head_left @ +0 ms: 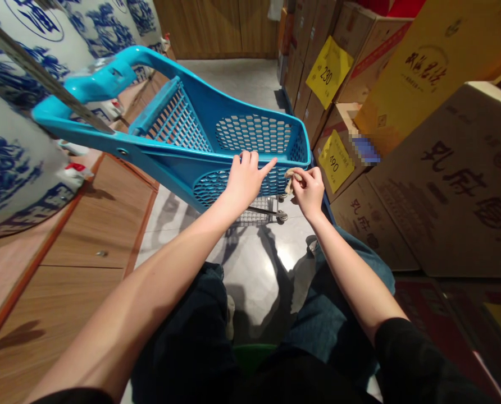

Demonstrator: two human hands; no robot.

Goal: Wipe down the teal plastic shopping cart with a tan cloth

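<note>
A blue plastic shopping cart (254, 109) stands in front of me, its handle toward the left and its mesh basket toward the right. My left hand (247, 178) rests on the near rim, several fingers hooked over it and one finger pointing along it to the right. Close to the basket's right corner, my right hand (310, 193) is closed in a pinch on a small beige cloth (291, 178), which lies against the outer mesh. The inside of the right palm is hidden.
Large blue-and-white porcelain jars (18, 163) stand on a wooden cabinet (90, 241) at left. Stacked cardboard boxes (452, 185) with yellow price signs (329, 73) line the right. A metal pole (44, 73) crosses the cart handle. Beneath is a pale tiled floor (259, 269).
</note>
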